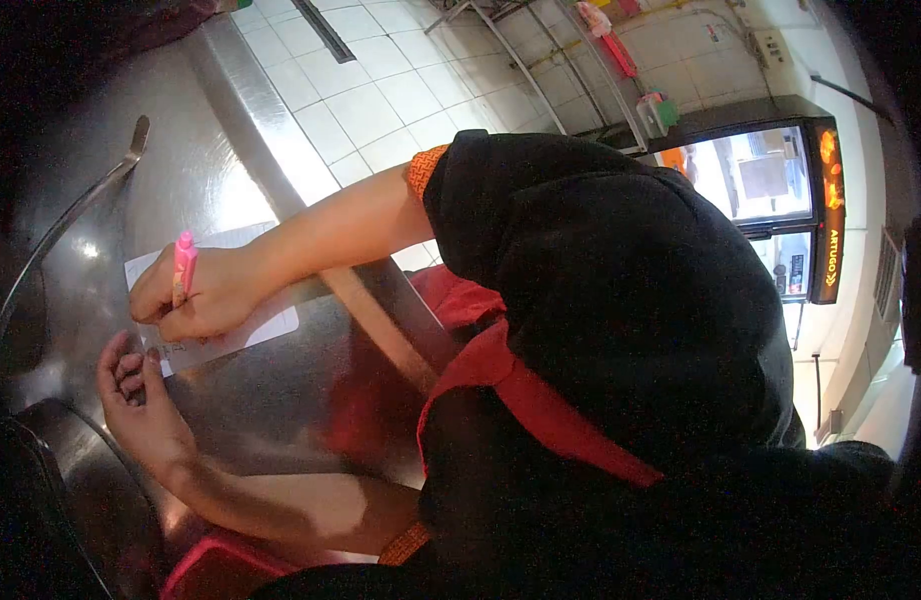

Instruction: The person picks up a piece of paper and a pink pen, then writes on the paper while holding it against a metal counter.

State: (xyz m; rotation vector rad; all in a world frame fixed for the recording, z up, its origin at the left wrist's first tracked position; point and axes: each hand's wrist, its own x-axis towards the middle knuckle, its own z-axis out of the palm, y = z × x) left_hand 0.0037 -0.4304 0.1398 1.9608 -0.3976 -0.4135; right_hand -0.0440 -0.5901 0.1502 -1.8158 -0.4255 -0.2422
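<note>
My right hand [203, 292] is closed around a pink pen [185, 268], which stands upright between the fingers. The heel of this hand rests on a white sheet of paper [271, 325] with rounded corners and some small dark writing near its lower left part. My left hand [141, 395] lies just beside the paper's lower left edge, its fingers loosely curled and apart, with nothing held in them. Its thumb tip is at the paper's edge; whether it presses on the sheet I cannot tell.
A shiny metal table [271, 420] carries the paper. A curved metal rod or handle [81, 195] arches at the left. Something pink [216, 560] shows at the bottom. Beyond are a tiled floor [391, 90], metal racks and a lit display fridge [766, 175].
</note>
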